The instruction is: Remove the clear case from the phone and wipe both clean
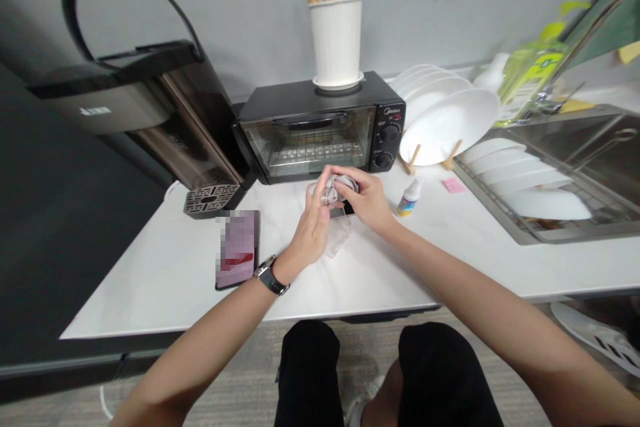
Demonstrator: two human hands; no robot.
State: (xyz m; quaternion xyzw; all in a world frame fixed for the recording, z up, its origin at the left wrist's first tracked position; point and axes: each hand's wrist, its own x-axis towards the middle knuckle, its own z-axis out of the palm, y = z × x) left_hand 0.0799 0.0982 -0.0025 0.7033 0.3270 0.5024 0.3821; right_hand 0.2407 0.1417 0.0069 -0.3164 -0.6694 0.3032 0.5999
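Note:
Both of my hands meet over the white counter, in front of the toaster oven. My left hand (313,227), with a dark watch on its wrist, is closed around the left side of a crumpled greyish-white cloth or tissue (331,191). From the right, my right hand (367,199) presses its fingers on the same cloth. Below them lies a clear plastic piece (339,238) beside a small dark object (349,207), partly hidden by the hands. A small white bottle (409,197) stands upright to the right.
A toaster oven (320,97) carries a white utensil cup (337,43). At left are a water dispenser (165,107) and a phone (237,247). Plates (447,121), a pink note (453,185) and a sink rack with dishes (530,237) are at right.

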